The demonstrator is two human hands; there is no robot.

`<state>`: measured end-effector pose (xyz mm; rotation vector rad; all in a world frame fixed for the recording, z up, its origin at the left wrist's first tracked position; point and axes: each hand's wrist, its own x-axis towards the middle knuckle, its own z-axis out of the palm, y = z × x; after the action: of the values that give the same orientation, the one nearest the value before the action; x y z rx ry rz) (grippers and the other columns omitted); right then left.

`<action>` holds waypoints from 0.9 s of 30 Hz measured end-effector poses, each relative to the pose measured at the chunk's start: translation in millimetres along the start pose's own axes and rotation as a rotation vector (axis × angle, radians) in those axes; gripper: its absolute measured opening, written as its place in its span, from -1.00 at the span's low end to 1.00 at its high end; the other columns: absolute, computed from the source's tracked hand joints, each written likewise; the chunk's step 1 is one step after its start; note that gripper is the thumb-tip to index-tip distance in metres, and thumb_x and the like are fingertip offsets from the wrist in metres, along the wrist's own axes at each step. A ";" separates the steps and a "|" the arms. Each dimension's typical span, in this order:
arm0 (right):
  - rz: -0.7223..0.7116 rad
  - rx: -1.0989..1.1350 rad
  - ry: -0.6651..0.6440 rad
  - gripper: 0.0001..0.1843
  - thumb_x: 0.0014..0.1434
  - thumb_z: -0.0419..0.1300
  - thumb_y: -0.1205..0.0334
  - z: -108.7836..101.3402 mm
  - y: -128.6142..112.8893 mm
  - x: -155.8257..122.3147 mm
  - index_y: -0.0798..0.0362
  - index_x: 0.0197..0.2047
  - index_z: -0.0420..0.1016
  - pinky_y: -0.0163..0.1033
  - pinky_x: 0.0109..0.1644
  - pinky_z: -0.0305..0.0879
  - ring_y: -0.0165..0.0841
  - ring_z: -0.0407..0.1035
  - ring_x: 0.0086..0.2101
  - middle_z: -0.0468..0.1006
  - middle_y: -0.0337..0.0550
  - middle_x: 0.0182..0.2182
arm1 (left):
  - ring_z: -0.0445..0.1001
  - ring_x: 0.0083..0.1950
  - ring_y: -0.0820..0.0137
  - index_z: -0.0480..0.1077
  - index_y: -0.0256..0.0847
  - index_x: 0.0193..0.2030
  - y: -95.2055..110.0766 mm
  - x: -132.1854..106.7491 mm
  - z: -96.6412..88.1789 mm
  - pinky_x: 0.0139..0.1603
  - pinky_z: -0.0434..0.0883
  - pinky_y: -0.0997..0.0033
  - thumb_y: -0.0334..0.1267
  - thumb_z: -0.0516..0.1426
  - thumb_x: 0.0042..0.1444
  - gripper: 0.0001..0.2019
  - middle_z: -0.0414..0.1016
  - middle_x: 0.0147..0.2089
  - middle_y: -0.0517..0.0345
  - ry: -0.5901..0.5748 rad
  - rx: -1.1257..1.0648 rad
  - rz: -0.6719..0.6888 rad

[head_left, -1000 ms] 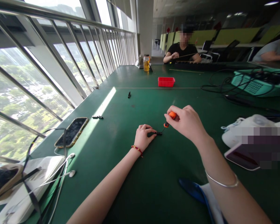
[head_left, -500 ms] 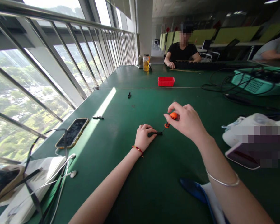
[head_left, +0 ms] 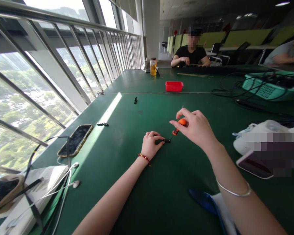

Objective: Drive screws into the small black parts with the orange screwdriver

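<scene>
I see the left hand [head_left: 150, 144] resting on the green table [head_left: 137, 182], its fingers curled and pinching a small black part [head_left: 165, 140] flat against the surface. The part pokes out from under the fingertips toward the right. My right hand [head_left: 194, 127] hovers just above and to the right of it, thumb and fingers closed around the orange handle of a screwdriver [head_left: 180, 124]. The tool tilts down and to the left, and its thin tip meets the end of the black part. I cannot tell whether the tip sits in a screw, the spot is too small.

A red cord circles the left wrist, and a thin bangle [head_left: 234, 192] sits on the right forearm.

On the left of the table lies a phone [head_left: 75, 139], dark screen up, with white earbuds [head_left: 74, 174] and a white box nearer me. Two more small black parts lie apart from my hands: one [head_left: 102, 124] near the phone, another [head_left: 135, 100] farther up the table. A red tray [head_left: 174, 86] stands well beyond the hands, and a jar [head_left: 153, 66] of yellow stuff stands at the far end. A person in a black shirt [head_left: 191, 54] sits across the far end, hands on the table.
</scene>
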<state>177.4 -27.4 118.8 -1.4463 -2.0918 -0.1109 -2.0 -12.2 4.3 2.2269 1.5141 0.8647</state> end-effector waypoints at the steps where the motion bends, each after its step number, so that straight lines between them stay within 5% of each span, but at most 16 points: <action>1: -0.007 0.007 -0.003 -0.77 0.15 0.06 -0.01 -0.2 -0.6 0.2 -0.03 -0.29 0.23 -0.22 -0.31 0.12 -0.25 0.29 -0.45 0.36 -0.27 -0.64 | 0.30 -0.05 0.27 0.55 -0.05 -0.26 0.1 -0.1 -0.1 0.05 0.30 0.19 -0.28 0.23 0.00 -0.86 0.45 -0.15 0.16 -0.003 0.000 0.000; 8: -0.046 0.037 -0.015 -0.76 0.08 0.06 0.25 -5.4 -3.2 -0.2 0.01 -0.15 0.16 -0.18 -0.20 0.14 -0.33 0.29 -0.48 0.44 -0.25 -0.48 | 0.30 -0.04 0.27 0.55 -0.06 -0.26 0.6 -0.3 -0.9 0.05 0.30 0.19 -0.28 0.23 0.01 -0.87 0.45 -0.14 0.15 0.000 -0.010 -0.009; 14: 0.022 -0.012 -0.065 -0.78 0.15 0.04 0.00 -2.9 2.4 0.0 -0.03 -0.36 0.22 -0.24 -0.35 0.11 -0.24 0.29 -0.43 0.36 -0.25 -0.62 | 0.31 -0.06 0.27 0.55 -0.07 -0.25 1.2 -0.2 -1.3 0.04 0.30 0.18 -0.28 0.23 0.01 -0.86 0.45 -0.14 0.15 -0.014 0.002 -0.006; 20: -0.062 0.032 -0.019 -0.78 0.07 0.08 0.23 -5.7 -2.1 -1.2 0.02 -0.17 0.20 -0.19 -0.21 0.15 -0.34 0.26 -0.46 0.43 -0.22 -0.44 | 0.32 -0.06 0.28 0.55 -0.05 -0.26 -1.5 0.3 0.2 0.03 0.29 0.19 -0.27 0.22 0.01 -0.87 0.44 -0.13 0.16 -0.009 0.002 -0.002; 23: -0.051 0.004 -0.040 -0.88 0.14 0.06 0.15 -4.5 -3.6 -1.8 0.00 -0.29 0.26 -0.22 -0.30 0.13 -0.32 0.23 -0.47 0.41 -0.23 -0.54 | 0.32 -0.06 0.27 0.55 -0.05 -0.25 -1.5 -0.1 0.0 0.03 0.29 0.18 -0.26 0.22 0.01 -0.86 0.44 -0.13 0.15 -0.009 0.001 -0.006; 27: -0.049 -0.031 -0.054 -0.73 0.20 0.01 0.02 -1.7 -4.0 -1.5 -0.01 -0.42 0.35 -0.24 -0.36 0.09 -0.27 0.22 -0.47 0.36 -0.21 -0.67 | 0.31 -0.05 0.27 0.55 -0.04 -0.25 -0.7 -0.5 -0.3 0.03 0.29 0.18 -0.27 0.22 0.01 -0.86 0.44 -0.13 0.16 -0.016 -0.001 -0.015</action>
<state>174.9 -30.9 120.5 -1.4312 -2.1782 -0.1253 -2.8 -12.4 4.0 2.2135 1.5210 0.8407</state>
